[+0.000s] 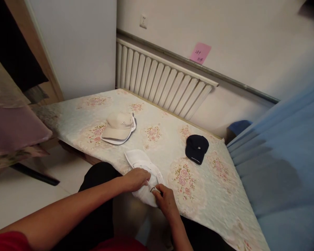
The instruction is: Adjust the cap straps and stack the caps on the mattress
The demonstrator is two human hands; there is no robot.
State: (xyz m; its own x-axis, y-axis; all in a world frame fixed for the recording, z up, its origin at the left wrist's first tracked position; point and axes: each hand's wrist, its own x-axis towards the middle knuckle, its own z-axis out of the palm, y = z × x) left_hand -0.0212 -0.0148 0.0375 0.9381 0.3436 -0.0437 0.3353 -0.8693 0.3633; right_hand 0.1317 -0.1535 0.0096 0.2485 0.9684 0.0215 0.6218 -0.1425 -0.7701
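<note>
A white cap (140, 162) lies at the near edge of a floral mattress (159, 150). My left hand (136, 178) rests closed on the back of the cap, pressing the fabric. My right hand (165, 198) pinches the cap's rear strap, where a small buckle shows between the fingers. A beige cap (118, 126) sits further back on the left, stacked on another white cap. Over to the right lies a dark navy cap (196, 148), apart from both hands.
A white radiator (162, 82) runs along the wall behind the mattress, with a pink note (200, 52) stuck above it. A blue curtain (288, 157) hangs on the right. Pillows (13, 129) are piled at the left over a pale floor.
</note>
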